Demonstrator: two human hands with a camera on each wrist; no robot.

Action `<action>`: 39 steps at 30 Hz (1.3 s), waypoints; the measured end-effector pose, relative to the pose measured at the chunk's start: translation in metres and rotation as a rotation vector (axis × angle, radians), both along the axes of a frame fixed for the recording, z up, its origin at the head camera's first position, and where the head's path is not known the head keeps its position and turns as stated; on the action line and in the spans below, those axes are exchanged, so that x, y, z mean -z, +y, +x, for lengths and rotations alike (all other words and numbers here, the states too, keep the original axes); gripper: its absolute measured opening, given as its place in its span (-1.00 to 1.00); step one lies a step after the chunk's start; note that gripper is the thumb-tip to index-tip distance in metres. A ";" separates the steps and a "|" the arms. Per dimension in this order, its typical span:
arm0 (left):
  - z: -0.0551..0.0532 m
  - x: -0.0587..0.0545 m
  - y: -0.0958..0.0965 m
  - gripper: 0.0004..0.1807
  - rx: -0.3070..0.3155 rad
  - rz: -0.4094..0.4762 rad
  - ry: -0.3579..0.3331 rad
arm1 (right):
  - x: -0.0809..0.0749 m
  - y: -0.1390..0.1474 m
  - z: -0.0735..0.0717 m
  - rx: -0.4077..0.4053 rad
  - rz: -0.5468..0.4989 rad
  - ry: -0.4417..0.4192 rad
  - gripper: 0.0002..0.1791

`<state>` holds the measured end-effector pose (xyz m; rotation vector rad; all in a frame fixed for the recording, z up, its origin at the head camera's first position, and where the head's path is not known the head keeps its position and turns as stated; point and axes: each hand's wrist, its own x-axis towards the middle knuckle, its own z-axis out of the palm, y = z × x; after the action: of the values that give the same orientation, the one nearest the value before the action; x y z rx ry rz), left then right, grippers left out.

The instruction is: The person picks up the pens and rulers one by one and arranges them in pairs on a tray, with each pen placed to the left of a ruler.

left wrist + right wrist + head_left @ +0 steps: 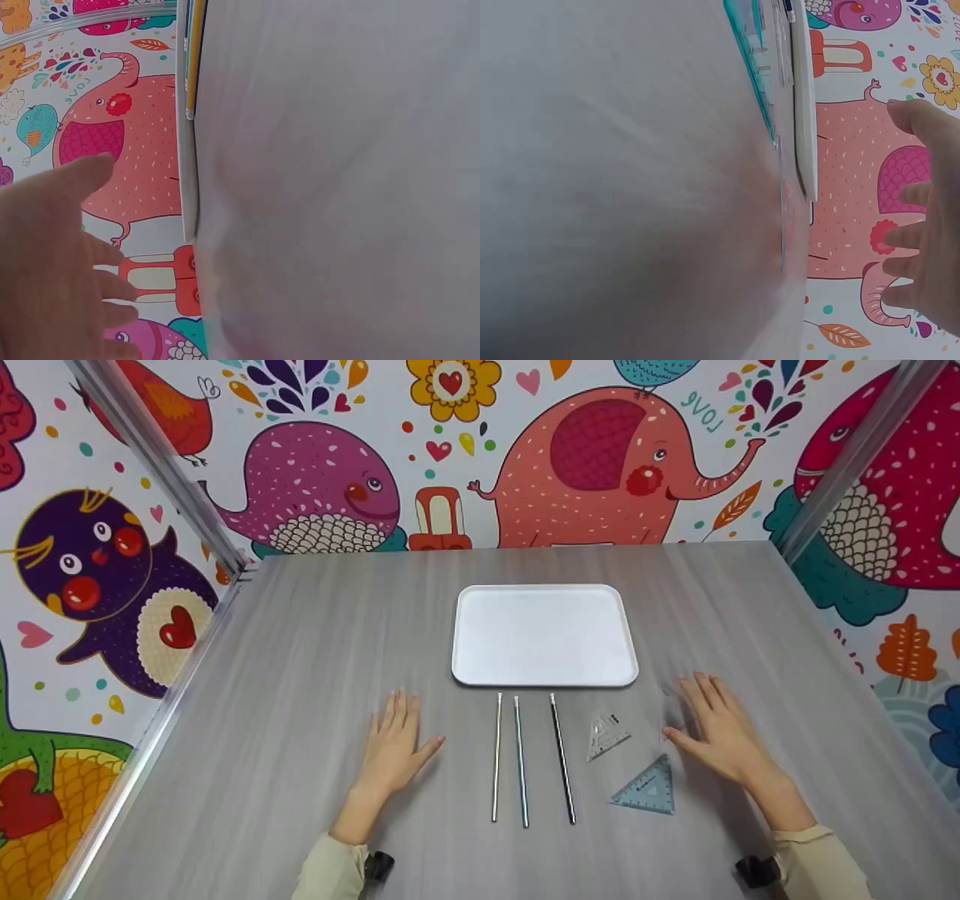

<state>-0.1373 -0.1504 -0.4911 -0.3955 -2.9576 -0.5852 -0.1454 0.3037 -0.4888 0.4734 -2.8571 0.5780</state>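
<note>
Both hands lie flat on the table with fingers extended, holding nothing. The left hand (pixel 392 742) is left of three slim pencils: a gold one (pixel 496 757), a blue one (pixel 521 761) and a dark one (pixel 562 757). A small clear set square (pixel 607 736) lies right of the pencils, and a larger blue set square (pixel 651 789) is below it. Beside these, the right hand (pixel 716 727) spreads its fingers, thumb pointing toward the set squares. By that hand, the right wrist view shows a thin clear edge (pixel 782 210) standing out from the tabletop.
A white rectangular tray (pixel 545 637) lies beyond the pencils. The grey table (pixel 337 622) ends at a wall (pixel 450 457) printed with cartoon animals. Metal posts (pixel 165 465) frame the corners. Dark wrist cameras (pixel 380 866) are worn at both sleeves.
</note>
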 end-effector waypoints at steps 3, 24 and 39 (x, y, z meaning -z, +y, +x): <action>-0.001 -0.002 0.006 -0.21 0.012 0.001 -0.014 | -0.001 -0.001 -0.001 -0.010 0.016 -0.002 -0.14; -0.048 -0.010 0.042 -0.20 0.102 -0.010 -0.056 | 0.003 -0.013 -0.005 -0.080 0.036 0.028 -0.16; -0.068 0.006 0.034 -0.13 0.070 -0.064 0.002 | 0.007 -0.025 -0.007 -0.093 0.104 0.015 -0.15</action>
<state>-0.2054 -0.1166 -0.4969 -0.5068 -2.9770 -0.4982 -0.1523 0.2788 -0.4958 0.6270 -2.8740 0.4398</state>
